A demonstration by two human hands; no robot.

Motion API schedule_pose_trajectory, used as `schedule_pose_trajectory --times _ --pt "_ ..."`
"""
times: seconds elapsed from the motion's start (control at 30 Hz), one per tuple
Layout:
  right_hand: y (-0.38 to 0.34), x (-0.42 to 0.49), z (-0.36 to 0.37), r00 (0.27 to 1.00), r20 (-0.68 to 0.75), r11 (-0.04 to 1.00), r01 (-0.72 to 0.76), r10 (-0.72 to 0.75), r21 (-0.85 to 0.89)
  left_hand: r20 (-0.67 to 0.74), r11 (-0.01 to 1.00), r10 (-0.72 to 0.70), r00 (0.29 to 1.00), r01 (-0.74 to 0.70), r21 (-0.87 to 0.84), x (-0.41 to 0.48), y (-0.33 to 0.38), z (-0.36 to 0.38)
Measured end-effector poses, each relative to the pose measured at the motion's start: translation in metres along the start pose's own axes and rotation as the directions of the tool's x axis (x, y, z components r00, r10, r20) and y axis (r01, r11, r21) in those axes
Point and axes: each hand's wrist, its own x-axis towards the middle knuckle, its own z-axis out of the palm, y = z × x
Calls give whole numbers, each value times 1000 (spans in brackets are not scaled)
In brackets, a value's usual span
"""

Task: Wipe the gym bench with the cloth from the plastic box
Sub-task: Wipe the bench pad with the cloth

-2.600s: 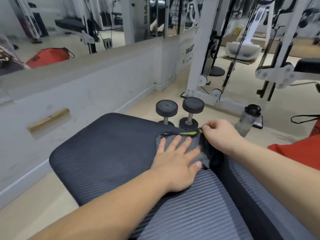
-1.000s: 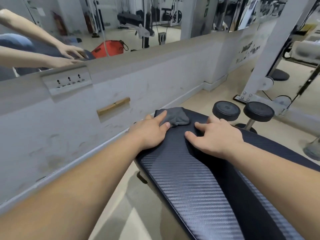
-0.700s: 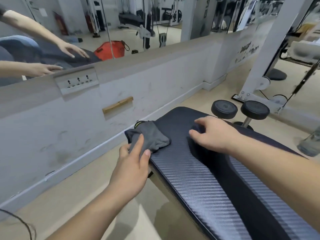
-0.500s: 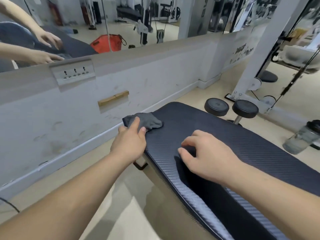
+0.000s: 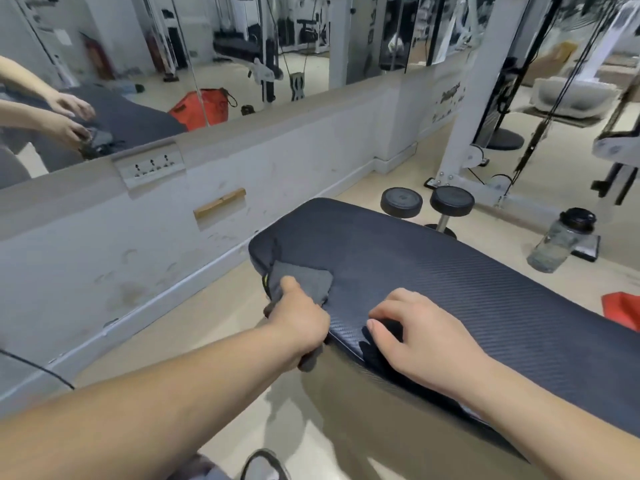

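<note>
a: where's the cloth?
b: grey soft cloth with yellow-green trim (image 5: 304,282) is on the near-left corner of the dark carbon-weave padded gym bench (image 5: 450,271), at 9 o'clock from the right hand (image 5: 426,341). left hand (image 5: 298,323) is curled round it, thumb pressing on top. a tail of cloth hangs below the fist, over the edge.
a: right hand?
b: nothing in it. fingers loosely bent, tips resting on the pad near the front edge. looks like bracing.
a: advice for the wipe?
b: my read: flatten the cloth under a spread palm, more contact than a fist. long overlapping strokes toward 3 o'clock, then the side wall. lift the right hand clear so its patch gets wiped too. plastic box not in view.
</note>
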Motion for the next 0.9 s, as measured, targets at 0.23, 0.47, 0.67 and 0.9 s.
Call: schedule_pose_trajectory --times 0.23,0.47,0.67,0.9 --pt "27 -40 -22 996 38 996 -81 80 26 -85 990 -67 994 56 -129 -80 -2 67" --pt "58 -92 -53 987 36 987 -155 156 -42 27 927 -52 998 58 -372 -165 -1 152" --pt "109 -167 -88 888 110 888 -424 446 -178 218 919 41 975 49 -392 -235 17 226" --pt "157 -295 -111 452 483 566 -817 750 -114 407 915 94 909 82 -395 -293 32 282"
